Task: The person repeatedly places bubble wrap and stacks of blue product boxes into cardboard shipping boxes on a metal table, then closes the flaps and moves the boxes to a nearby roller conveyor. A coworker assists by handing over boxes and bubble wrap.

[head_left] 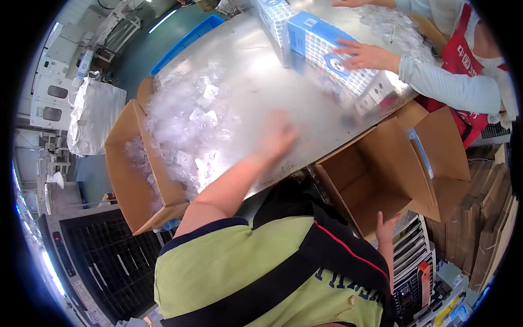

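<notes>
The person's left hand (280, 136) was out over the middle of the worktop (250, 82), so blurred that I could not tell how far it was open or whether it had hold of anything. Nearest to it, on the left part of the worktop, lay a loose heap of clear plastic pieces (188, 125), and a brown carton (163, 169) with more of them inside stood against the worktop's left end. The right hand (385, 226) was down off the worktop's near side, thumb apart from the fingers, partly open, with nothing to be seen in its grasp; it was just beside an open carton (348, 171) set along the worktop's near right edge. I could not make out whether they touched. Two blue and white boxes (310, 41) lay toward the worktop's far side, and from its right a co-worker's pale sleeve (447, 87) reached in over one of them. Past the worktop's far left edge was a blue basket (188, 41).
</notes>
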The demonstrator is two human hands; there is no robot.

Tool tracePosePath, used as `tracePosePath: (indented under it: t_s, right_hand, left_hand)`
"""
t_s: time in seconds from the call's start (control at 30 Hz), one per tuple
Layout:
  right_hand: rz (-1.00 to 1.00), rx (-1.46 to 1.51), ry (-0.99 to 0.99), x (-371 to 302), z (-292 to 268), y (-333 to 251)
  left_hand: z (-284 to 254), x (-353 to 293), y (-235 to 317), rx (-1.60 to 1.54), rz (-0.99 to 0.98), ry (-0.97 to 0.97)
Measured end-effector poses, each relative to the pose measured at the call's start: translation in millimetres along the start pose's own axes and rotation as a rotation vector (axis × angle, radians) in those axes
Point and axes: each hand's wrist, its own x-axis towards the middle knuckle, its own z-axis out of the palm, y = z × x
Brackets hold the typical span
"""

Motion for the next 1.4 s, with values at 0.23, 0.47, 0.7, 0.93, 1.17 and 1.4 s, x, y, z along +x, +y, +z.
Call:
tracePosePath:
  t_s: [0.23,0.47,0.7,0.93,1.17,1.4]
  right_hand:
    - [0.075,-0.094,-0.062,-5,-26,-8]
    - [0.051,-0.112,-0.084,-7,-32,-12]
    - [0.026,-0.204,-0.029,-8,-27,-1]
    - [0.052,-0.198,-0.069,-7,-30,-14]
    - [0.024,-0.186,-0.019,-4,-23,9]
    - [-0.020,-0.118,-0.017,-10,-28,-5]
  left_hand:
    - [-76,2,-108,0.816,-0.431,-0.221]
    - [-29,-29,-50,0.562,-0.133,-0.213]
    - [-65,-44,-45,-0.128,-0.124,0.209]
    - [-77,-87,-95,0.509,-0.212,0.226]
    - [-39,-64,-60,0.167,-0.061,0.114]
    - [11,-36,-27,0.354,-0.180,0.086]
